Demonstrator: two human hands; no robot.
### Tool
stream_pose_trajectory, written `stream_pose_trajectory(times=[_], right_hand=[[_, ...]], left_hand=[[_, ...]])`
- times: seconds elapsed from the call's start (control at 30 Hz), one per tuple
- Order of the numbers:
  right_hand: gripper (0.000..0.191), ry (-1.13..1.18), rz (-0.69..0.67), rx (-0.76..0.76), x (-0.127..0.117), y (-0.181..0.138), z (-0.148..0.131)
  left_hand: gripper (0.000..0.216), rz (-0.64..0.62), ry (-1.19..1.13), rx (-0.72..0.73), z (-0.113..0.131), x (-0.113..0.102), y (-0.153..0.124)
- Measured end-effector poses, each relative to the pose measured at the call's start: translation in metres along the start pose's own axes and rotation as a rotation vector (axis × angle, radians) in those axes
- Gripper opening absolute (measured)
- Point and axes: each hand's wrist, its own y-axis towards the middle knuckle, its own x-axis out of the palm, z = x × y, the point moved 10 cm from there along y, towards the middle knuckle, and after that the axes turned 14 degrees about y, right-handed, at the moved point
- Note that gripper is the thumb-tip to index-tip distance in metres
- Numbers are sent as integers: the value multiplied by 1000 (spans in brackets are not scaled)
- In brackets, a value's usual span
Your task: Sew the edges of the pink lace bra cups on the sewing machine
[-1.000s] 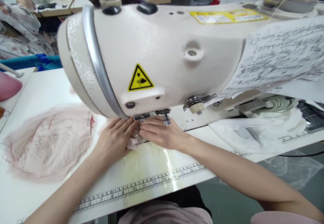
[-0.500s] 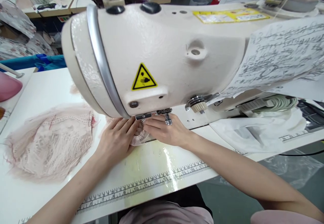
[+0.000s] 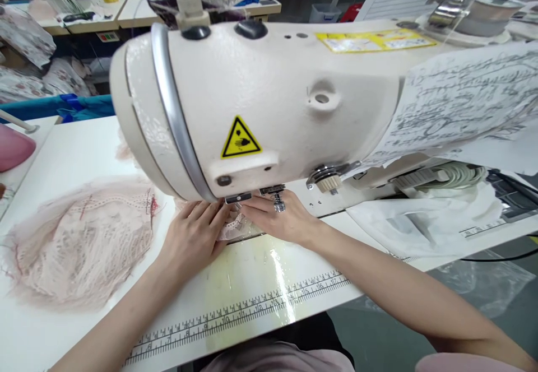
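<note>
A small piece of pale pink lace fabric [image 3: 232, 227] lies under the head of a white sewing machine [image 3: 277, 92]. My left hand [image 3: 194, 232] rests flat on its left side, fingers stretched toward the needle area and thumb low near the lace's front edge. On the other side, my right hand [image 3: 279, 215] has its fingers pressed together, bent and closed on the lace; their tips are partly hidden behind the machine's metal parts. The needle and presser foot are mostly out of sight. Left of my hands, a larger gathered pink lace piece [image 3: 84, 243] with red stitching lies on the table.
A printed ruler strip [image 3: 235, 313] runs along the front of the white table [image 3: 202, 299]. White cloth [image 3: 424, 221] lies at the right by the machine's base. Handwritten paper [image 3: 466, 92] hangs on the machine arm. A pink object [image 3: 14, 147] stands at the far left.
The view has tilted up slightly, so the machine sits lower in the picture. Both hands stay beside the needle area; the lace between them has shifted slightly, baring more surface by my right fingers.
</note>
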Motion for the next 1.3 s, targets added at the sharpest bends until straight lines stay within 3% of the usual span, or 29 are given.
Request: stream_pose_trajectory(times=[0.13, 0.37, 0.5, 0.63, 0.97, 1.3], right_hand=[[18, 28, 18, -6, -4, 2, 1], [23, -16, 12, 3, -5, 2, -2], [31, -62, 0, 0, -7, 4, -11], [31, -79, 3, -96, -6, 7, -22], [19, 4, 34, -111, 7, 10, -32], [22, 28, 30, -90, 7, 9, -29]], left_hand=[[46, -3, 29, -1, 1, 0, -1], [45, 107, -84, 114, 7, -11, -7], [52, 109, -180, 126, -2, -10, -13], [57, 87, -253, 116, -12, -7, -15], [57, 79, -262, 91, -19, -5, -15], [45, 56, -136, 90, -10, -10, -11]])
